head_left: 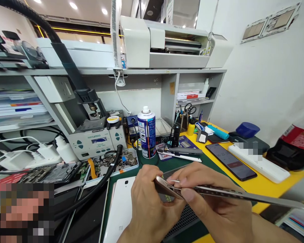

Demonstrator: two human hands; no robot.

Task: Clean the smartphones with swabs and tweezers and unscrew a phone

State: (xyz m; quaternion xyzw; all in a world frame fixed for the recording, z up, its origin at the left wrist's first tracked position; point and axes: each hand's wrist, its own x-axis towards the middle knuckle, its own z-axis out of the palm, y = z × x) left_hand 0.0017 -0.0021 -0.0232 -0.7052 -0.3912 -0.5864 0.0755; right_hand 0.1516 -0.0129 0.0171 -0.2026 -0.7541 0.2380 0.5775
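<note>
Gold-edged device [164,185]: held up over the green mat [212,165] on the table [276,190], apparently mid-work. Clasped in the left hand [149,199], with fingers curled round. Slim metal tool [263,198] pinched in the right hand [215,199], tip at the slotted edge; contact unclear. Done, by appearance: device steadied, tool lined up. Left: cannot tell how much, with far side hidden. White phone [119,204] laid back up beside left hand.
</note>
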